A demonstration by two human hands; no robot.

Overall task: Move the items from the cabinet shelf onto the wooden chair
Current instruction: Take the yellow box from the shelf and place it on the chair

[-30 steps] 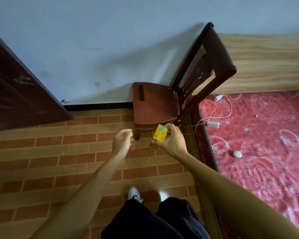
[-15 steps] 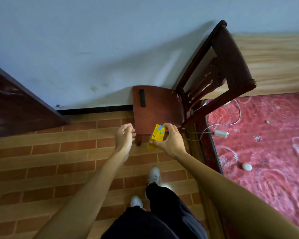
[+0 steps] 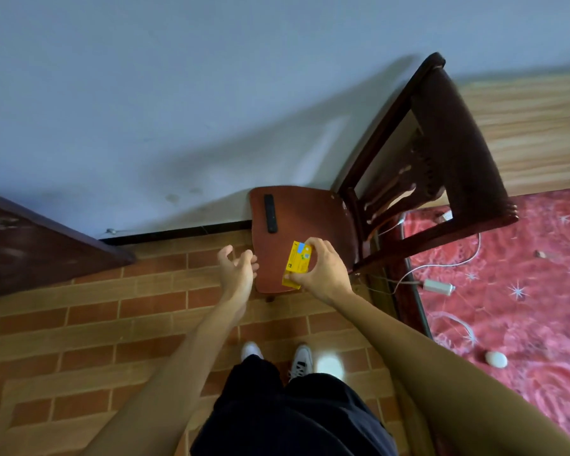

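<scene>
One small yellow cardboard box (image 3: 297,264) is clamped in the right hand (image 3: 320,274) over the dark wooden chair (image 3: 305,225) seat; a black remote (image 3: 270,213) lies there; left hand (image 3: 237,269) fingers are spread, empty.

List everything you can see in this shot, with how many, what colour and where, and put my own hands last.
wooden chair: one, dark reddish brown, against the wall, seat facing left
remote control: one, black, lying on the chair seat near its far edge
yellow box: one, yellow with a blue corner, held over the seat's near edge
charger with cable: one, white, on the red patterned bedspread at right
oval object: one, white, on the bedspread lower right
door: one, dark brown, at left
brick-pattern floor: brown and tan
shoes: two, white, at bottom centre
left hand: open, empty, beside the seat
right hand: gripping the yellow box
</scene>
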